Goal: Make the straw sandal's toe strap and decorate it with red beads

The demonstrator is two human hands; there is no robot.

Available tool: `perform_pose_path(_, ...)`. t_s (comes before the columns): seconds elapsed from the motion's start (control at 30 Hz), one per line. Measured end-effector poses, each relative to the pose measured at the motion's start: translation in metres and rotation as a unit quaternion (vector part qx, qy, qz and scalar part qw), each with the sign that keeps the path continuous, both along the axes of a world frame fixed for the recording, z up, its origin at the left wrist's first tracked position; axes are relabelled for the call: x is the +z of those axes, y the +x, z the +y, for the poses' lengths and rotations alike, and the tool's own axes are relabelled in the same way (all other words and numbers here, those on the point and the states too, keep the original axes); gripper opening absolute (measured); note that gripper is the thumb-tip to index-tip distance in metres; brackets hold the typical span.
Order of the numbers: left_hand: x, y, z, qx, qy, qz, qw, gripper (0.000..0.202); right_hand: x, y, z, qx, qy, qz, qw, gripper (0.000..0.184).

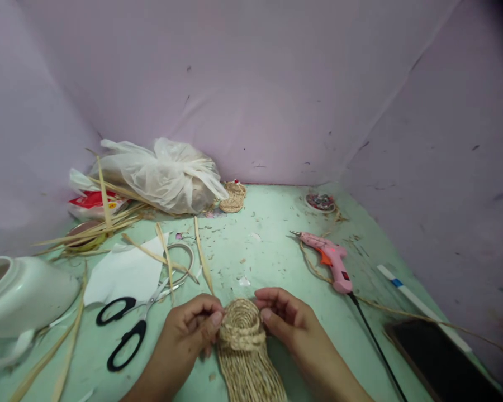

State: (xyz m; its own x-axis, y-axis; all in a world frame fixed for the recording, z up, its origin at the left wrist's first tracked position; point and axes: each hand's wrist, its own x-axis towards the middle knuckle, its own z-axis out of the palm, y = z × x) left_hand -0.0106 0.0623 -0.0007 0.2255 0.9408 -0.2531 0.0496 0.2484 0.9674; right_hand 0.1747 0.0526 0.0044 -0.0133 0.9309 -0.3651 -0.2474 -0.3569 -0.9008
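A woven straw piece [243,324] lies at the front middle of the table. Its top is a coiled round, crossed by a thick braided band, and long twisted strands run down out of view. My left hand [193,329] pinches its upper left edge between thumb and fingers. On the opposite side my right hand [291,321] has curled fingers, with thumb and fingertips at the upper right edge. Black-handled scissors [138,318] rest left of my left hand. A pink glue gun [329,259] lies on its side beyond my right hand.
At the back left are a tied plastic bag [163,176] and dry straw strips [104,223]. A white jug [33,290] lies at the left. White paper [123,273] and a tape roll [190,257] sit mid-left. A dark phone-like slab [440,357] and the glue gun's cord [373,335] occupy the right.
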Motion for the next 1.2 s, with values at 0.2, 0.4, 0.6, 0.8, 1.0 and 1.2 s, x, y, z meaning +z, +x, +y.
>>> perform_pose_path(0.2,0.006,0.003,-0.012,-0.024,0.022,-0.091,0.995,0.025,0.012,0.003,-0.004,0.063,-0.043,0.013,0.997,0.035)
perform_pose_path(0.4,0.020,0.005,-0.013,-0.008,-0.049,-0.035,0.998,0.037,0.020,0.006,-0.005,0.058,-0.018,0.006,0.998,0.030)
perform_pose_path(0.6,0.023,0.007,-0.014,-0.023,-0.111,-0.068,0.991,0.036,0.027,-0.001,-0.008,0.010,0.013,-0.023,1.000,0.028)
perform_pose_path(0.8,0.026,0.004,-0.015,-0.015,-0.134,-0.093,0.987,0.037,0.035,-0.008,-0.015,-0.013,0.046,-0.049,0.998,0.029)
perform_pose_path(1.0,0.040,0.002,-0.016,-0.031,-0.160,-0.095,0.982,0.035,0.039,-0.008,-0.023,0.015,0.070,-0.032,0.997,0.027)
perform_pose_path(1.2,0.045,0.004,-0.019,-0.029,-0.194,-0.086,0.977,0.031,0.048,-0.012,-0.025,0.068,0.078,-0.050,0.993,0.030)
